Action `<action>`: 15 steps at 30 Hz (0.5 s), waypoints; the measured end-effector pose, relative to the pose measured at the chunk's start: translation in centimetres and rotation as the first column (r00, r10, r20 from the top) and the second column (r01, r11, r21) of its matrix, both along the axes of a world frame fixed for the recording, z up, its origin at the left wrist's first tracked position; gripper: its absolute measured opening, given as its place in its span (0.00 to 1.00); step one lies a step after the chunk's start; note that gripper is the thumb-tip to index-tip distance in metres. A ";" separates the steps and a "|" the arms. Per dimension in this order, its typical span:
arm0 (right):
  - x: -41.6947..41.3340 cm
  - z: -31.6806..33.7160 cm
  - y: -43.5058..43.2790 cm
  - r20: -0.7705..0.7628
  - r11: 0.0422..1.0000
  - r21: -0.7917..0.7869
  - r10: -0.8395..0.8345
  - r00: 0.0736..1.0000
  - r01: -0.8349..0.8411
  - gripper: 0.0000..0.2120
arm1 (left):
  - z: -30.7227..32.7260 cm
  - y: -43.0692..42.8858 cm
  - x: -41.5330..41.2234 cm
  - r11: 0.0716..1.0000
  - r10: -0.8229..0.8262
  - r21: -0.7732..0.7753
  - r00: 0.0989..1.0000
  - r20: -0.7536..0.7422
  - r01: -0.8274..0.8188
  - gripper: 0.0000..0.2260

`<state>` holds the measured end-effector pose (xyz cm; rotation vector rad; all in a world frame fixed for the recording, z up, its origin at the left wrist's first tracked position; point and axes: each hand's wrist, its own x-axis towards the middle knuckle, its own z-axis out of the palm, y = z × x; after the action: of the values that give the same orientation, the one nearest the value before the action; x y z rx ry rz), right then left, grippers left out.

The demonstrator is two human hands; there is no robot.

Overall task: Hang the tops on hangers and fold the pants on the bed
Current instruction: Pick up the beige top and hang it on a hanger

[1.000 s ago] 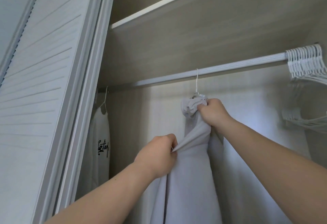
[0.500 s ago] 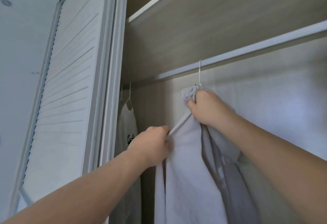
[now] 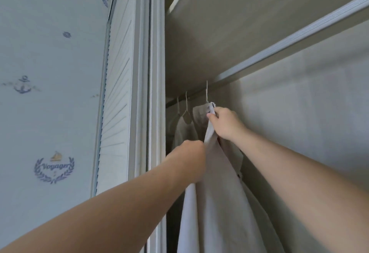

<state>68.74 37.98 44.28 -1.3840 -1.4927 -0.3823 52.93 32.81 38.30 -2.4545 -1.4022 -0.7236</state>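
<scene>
Hanging creased and pale, the top (image 3: 215,202) is gripped by left hand (image 3: 187,158) and right hand (image 3: 225,123).

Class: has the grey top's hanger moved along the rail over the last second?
Yes. The grey top and its hanger have slid left along the rail, nearer the other hangers beside the door frame.

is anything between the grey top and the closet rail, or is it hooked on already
Nothing visible stands between. The hanger hook is already over the rail, and the left hand and right hand both hold the grey top. Another hung top is beside it.
</scene>
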 end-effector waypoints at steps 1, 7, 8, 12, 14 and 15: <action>-0.4 0.2 1.3 -0.024 1.000 -0.012 0.027 0.999 -0.027 0.16 | 0.1 0.3 0.2 1.000 0.027 0.002 1.000 -0.007 -0.027 0.05; -2.3 0.7 7.6 -0.082 0.991 -0.086 0.095 0.992 -0.102 0.18 | -0.2 1.9 0.4 0.981 0.182 0.092 0.974 -0.134 -0.170 0.13; -2.6 0.6 8.5 -0.085 0.988 -0.110 0.102 0.991 -0.111 0.19 | -0.3 2.2 0.4 0.976 0.208 0.100 0.964 -0.167 -0.193 0.13; -2.8 0.7 11.5 -0.078 0.972 -0.193 0.119 0.990 -0.132 0.21 | -0.2 3.3 0.4 0.958 0.288 0.102 0.905 -0.314 -0.269 0.15; -2.5 0.5 12.2 -0.099 0.970 -0.195 0.131 0.986 -0.148 0.20 | -0.1 3.3 0.3 0.960 0.278 0.092 0.891 -0.359 -0.263 0.16; -2.3 0.3 12.2 -0.108 0.969 -0.191 0.138 0.984 -0.157 0.20 | -0.2 3.2 0.1 0.965 0.262 0.088 0.889 -0.376 -0.247 0.16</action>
<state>66.47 50.18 44.60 -1.4137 -1.5768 -0.0740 53.08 36.02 38.13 -2.1668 -1.4892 -0.1898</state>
